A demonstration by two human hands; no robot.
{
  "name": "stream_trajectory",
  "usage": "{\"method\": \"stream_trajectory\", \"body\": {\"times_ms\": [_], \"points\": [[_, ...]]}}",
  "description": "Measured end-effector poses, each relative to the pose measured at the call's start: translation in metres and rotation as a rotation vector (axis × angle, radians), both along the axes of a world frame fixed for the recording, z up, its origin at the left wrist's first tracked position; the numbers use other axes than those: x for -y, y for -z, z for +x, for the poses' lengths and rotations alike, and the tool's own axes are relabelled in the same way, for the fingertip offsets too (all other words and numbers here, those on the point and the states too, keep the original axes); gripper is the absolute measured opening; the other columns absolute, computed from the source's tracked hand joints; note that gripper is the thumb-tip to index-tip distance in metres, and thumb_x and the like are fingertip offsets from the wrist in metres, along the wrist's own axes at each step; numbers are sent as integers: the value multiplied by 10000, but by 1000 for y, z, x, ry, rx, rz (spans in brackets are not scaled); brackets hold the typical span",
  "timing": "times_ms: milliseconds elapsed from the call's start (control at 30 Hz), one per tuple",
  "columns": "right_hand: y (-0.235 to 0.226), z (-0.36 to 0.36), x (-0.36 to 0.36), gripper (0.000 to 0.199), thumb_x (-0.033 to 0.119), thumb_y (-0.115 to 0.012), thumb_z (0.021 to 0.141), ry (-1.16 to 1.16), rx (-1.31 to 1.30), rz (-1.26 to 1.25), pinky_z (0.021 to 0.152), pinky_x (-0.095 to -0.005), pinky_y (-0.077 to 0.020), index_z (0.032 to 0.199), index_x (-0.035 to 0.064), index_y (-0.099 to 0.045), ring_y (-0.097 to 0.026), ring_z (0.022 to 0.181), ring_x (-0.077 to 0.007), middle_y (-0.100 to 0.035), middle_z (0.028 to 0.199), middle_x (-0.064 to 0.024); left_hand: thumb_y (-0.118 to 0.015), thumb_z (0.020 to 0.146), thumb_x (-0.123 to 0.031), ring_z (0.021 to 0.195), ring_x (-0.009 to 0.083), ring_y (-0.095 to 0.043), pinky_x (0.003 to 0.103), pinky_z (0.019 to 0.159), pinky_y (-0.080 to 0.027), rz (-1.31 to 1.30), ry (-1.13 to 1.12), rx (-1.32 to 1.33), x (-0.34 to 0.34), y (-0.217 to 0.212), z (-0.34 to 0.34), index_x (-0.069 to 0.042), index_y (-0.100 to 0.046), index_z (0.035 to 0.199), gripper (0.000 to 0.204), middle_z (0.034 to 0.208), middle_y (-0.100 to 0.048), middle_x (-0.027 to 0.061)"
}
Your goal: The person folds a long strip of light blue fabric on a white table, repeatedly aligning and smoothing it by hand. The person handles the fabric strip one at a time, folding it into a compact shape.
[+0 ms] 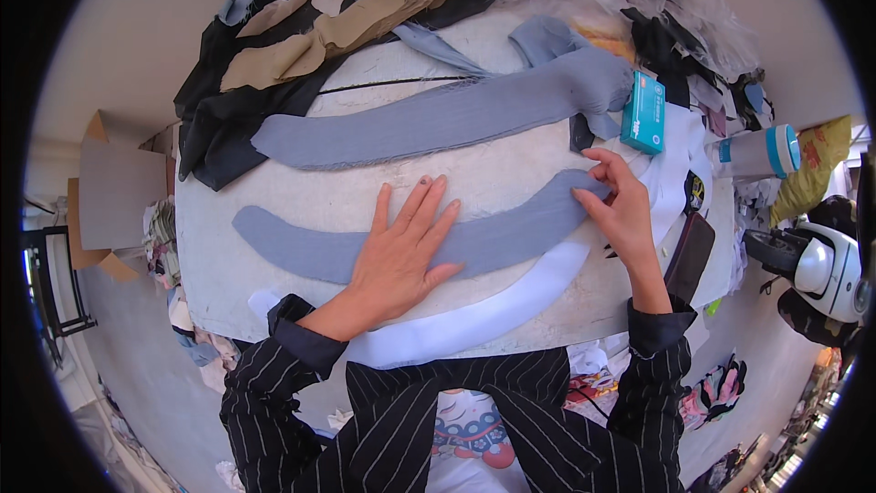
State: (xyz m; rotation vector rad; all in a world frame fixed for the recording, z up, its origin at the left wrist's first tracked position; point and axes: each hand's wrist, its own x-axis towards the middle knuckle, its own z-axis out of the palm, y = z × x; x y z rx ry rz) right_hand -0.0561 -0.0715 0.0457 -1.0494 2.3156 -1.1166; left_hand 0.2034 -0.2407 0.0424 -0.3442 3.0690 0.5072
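- The left hand [401, 251] lies flat, fingers spread, pressing on the middle of a curved grey cloth strip [301, 242] on the table [219, 265].
- A white strip [511, 301] lies just below it.
- The right hand [620, 210] pinches the grey strip's right end.
- A teal box [643, 111] stands near, above that hand.

A pale table [274, 219] carries grey curved fabric strips [493, 237] and cloth heaps [347, 9].

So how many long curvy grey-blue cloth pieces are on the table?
2: one curved grey-blue cloth strip lies farther back, one lies under both hands, left hand flat, right hand at its end. More may hide in the pile.
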Motion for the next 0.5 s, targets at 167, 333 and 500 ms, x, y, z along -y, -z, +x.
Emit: {"method": "stream_trajectory", "body": {"times_ms": [167,333,500], "points": [[-15,5,0,347,61,-735,780,92,-227,-127,593,-212,-416,1105,44,-614,-502,657,-74,-581,839,-13,-661,832,-413,1473,307,-186,563,1179,-87,1,-9,15,0,-1,3,-66,-349,1473,793,1581,-221,162],[12,-2,10,152,97,-660,898,-67,197,-61,584,-167,-375,1018,10,-627,-475,669,-13,-580,839,40,-675,824,-407,1462,313,-213,576,1163,-130,-20,6,-18,-1,2,0,-63,-385,1451,772,1566,-253,168],[-23,27,3,161,63,-709,815,-140,-12,-93,578,-212,-396,959,37,-643,-506,647,-72,-596,809,-4,-619,883,-370,1473,322,-192,542,1177,-102,135,-34,-85,3,-5,11,-65,-368,1465,703,1574,-242,164]]}}
